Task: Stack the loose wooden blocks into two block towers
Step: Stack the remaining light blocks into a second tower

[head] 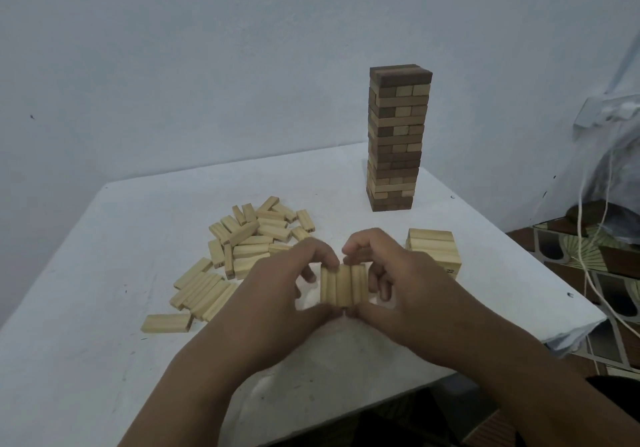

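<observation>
Both hands, left hand [277, 287] and right hand [398, 280], curl their grip round the block row [343, 285] between them.

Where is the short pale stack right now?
In the head view, the short pale stack sits on the table's right side, just beyond the right hand, nearer than the tall dark tower.
</observation>
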### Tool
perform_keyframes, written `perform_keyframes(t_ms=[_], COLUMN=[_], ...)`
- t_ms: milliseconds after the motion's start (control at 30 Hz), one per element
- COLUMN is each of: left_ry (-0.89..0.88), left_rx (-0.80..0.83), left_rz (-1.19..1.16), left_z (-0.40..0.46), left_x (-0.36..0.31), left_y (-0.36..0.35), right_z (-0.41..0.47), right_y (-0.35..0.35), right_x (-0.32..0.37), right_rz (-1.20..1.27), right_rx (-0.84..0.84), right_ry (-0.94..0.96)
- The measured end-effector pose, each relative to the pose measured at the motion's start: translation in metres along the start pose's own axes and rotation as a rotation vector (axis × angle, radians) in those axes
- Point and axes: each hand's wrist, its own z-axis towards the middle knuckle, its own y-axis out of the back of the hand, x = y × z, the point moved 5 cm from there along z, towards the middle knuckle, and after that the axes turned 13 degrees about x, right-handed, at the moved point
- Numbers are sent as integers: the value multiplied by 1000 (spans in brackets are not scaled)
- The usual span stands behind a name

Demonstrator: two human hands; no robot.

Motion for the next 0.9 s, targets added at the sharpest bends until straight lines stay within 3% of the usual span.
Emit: perform_keyframes(t_ms=[200, 333, 900], left_ry=[-155, -216, -75], left_rx=[-141, -168, -121], left_rz=[-47, -61, -42], left_z=[17, 36, 70], left_x=[-35, -60, -72], left_y=[-9, -25, -45], right_z=[-21, -34, -43], right_y=[40, 63, 77], right_x=[-1, -16, -70], right_rz=[-80, -127, -136], right_rx=[-203, -249, -227], right_ry=[14, -31, -77])
